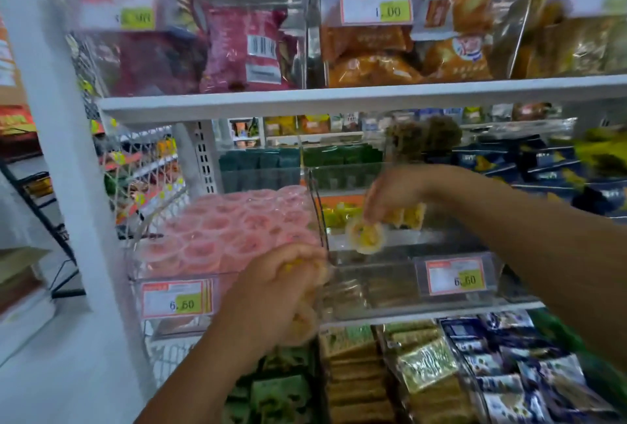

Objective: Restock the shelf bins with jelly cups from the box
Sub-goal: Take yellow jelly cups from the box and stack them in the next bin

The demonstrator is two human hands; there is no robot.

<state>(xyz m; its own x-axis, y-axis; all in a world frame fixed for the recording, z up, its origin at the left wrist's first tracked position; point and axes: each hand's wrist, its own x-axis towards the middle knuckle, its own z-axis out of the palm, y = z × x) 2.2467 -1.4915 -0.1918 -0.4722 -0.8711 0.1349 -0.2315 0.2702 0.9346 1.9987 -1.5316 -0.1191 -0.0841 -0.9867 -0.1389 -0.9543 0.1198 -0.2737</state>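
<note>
My right hand [395, 196] reaches over the clear bin [373, 291] on the middle shelf and grips yellow jelly cups [366, 235], one hanging just below its fingers. My left hand [278, 291] hovers at the front edge between the two bins and holds several more yellow jelly cups [305, 318] stacked in its curled fingers. The neighbouring clear bin [169, 321] on the left is heaped with pink jelly cups [234, 233]. The supply box is out of view. Motion blurs both hands.
Price tags reading 6.60 [176, 299] [456, 277] hang on the bin fronts. The upper shelf [339, 101] carries bagged snacks in clear bins. Packaged biscuits fill the lower shelf [424, 372]. A white upright post [68, 152] stands at left.
</note>
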